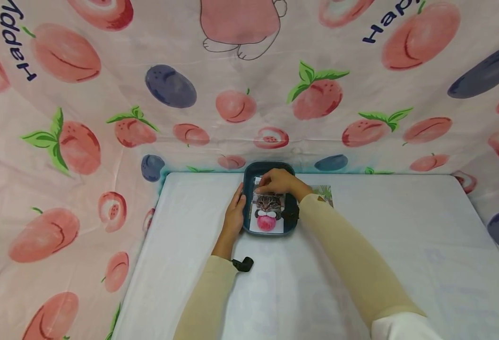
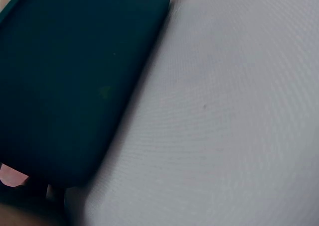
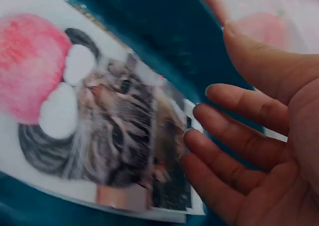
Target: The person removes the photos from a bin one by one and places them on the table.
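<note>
A dark teal tray [image 1: 269, 165] is at the back of the table. My left hand [image 1: 234, 215] holds its left side. The tray's smooth outer face [image 2: 75, 81] fills much of the left wrist view, where most of that hand is out of sight. Inside the tray lies a cat picture card [image 1: 268, 206] with a pink round shape and white paws on it. Edges of other printed sheets [image 3: 172, 161] show beside it. Over the card's far end is my right hand [image 1: 277, 182]; its fingers [image 3: 234, 121] are loosely bent, with nothing between them.
A green-printed sheet [image 1: 325, 192] lies on the white table [image 1: 385, 245], partly hidden behind my right wrist. A fruit-patterned cloth [image 1: 215, 118] rises behind the table's back edge. Black straps with small devices [image 1: 243, 264] are on the wrists.
</note>
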The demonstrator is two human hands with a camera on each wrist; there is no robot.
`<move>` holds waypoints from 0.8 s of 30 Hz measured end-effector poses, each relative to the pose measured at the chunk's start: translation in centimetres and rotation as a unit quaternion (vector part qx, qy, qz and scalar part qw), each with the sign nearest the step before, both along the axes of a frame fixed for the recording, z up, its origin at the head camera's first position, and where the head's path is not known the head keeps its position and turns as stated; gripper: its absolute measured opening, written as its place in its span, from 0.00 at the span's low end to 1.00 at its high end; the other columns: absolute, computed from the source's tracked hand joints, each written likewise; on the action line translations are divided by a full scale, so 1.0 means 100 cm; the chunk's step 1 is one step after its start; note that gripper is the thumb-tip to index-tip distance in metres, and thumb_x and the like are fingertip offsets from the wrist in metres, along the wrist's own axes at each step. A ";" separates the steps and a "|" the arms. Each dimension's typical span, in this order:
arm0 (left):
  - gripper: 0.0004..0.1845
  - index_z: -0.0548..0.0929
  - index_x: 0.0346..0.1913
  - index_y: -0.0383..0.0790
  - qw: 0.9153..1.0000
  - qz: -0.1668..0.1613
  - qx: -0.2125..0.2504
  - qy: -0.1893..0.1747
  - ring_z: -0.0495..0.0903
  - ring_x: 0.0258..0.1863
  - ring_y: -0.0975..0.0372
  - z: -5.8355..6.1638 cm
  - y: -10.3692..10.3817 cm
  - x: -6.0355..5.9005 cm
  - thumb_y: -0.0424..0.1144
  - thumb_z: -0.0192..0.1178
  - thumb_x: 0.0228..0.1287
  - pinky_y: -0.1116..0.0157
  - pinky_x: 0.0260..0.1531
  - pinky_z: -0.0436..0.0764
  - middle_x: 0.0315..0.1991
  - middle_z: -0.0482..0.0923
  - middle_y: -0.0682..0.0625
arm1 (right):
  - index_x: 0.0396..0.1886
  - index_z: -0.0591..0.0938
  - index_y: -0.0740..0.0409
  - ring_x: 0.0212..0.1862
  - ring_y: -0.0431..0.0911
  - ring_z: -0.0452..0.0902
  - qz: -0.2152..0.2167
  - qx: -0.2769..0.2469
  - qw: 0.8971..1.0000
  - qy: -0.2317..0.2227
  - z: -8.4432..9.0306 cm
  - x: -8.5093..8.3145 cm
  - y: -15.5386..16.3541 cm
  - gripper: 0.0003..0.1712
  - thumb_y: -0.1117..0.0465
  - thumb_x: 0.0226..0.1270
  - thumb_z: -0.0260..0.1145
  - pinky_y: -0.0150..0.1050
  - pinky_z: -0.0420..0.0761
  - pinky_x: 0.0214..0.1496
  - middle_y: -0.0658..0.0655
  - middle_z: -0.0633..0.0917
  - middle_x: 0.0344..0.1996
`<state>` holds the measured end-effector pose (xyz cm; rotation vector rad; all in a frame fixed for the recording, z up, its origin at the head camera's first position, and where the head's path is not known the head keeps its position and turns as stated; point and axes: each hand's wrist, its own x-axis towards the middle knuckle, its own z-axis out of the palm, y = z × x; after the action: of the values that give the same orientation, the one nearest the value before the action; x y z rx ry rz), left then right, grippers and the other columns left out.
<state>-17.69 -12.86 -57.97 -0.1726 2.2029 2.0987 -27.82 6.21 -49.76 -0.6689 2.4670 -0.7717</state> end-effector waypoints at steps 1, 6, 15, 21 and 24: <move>0.26 0.60 0.80 0.65 1.000 -0.001 0.001 0.000 0.50 0.82 0.55 0.000 0.000 0.000 0.49 0.42 0.84 0.46 0.80 0.50 0.82 0.55 0.56 | 0.51 0.88 0.56 0.46 0.48 0.84 0.007 0.016 1.000 0.005 -0.001 0.001 -0.003 0.24 0.42 0.70 0.68 0.46 0.83 0.54 0.55 0.90 0.46; 0.26 0.60 0.80 0.64 1.000 -0.003 0.008 -0.004 0.51 0.82 0.55 -0.001 0.001 0.000 0.48 0.42 0.84 0.46 0.80 0.50 0.82 0.54 0.55 | 0.47 0.89 0.57 0.43 0.47 0.82 0.021 0.055 0.998 0.007 -0.008 0.003 -0.011 0.22 0.43 0.73 0.65 0.46 0.82 0.53 0.55 0.90 0.43; 0.26 0.61 0.79 0.66 1.000 0.001 -0.001 -0.006 0.50 0.82 0.57 -0.001 0.002 0.000 0.52 0.42 0.83 0.47 0.80 0.50 0.81 0.55 0.58 | 0.48 0.90 0.55 0.45 0.47 0.83 0.017 0.055 0.998 0.003 -0.011 0.003 -0.011 0.18 0.48 0.74 0.65 0.46 0.83 0.55 0.54 0.90 0.44; 0.27 0.60 0.80 0.63 1.000 0.002 -0.010 -0.002 0.50 0.82 0.58 0.000 0.001 0.000 0.53 0.42 0.83 0.48 0.81 0.49 0.81 0.55 0.58 | 0.48 0.91 0.53 0.43 0.45 0.84 0.032 0.047 0.998 0.009 -0.007 0.003 -0.006 0.11 0.57 0.72 0.67 0.44 0.83 0.53 0.52 0.91 0.44; 0.27 0.60 0.80 0.62 1.000 0.004 -0.013 -0.005 0.50 0.82 0.57 0.000 0.001 0.000 0.52 0.42 0.83 0.48 0.81 0.49 0.81 0.55 0.58 | 0.48 0.91 0.51 0.45 0.45 0.85 0.032 0.039 0.999 0.001 -0.006 0.005 -0.004 0.11 0.61 0.68 0.70 0.45 0.83 0.56 0.51 0.92 0.43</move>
<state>-17.74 -12.76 -58.01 -0.1953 2.2281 2.0698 -27.33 5.85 -50.40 -0.7161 2.4508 -0.6489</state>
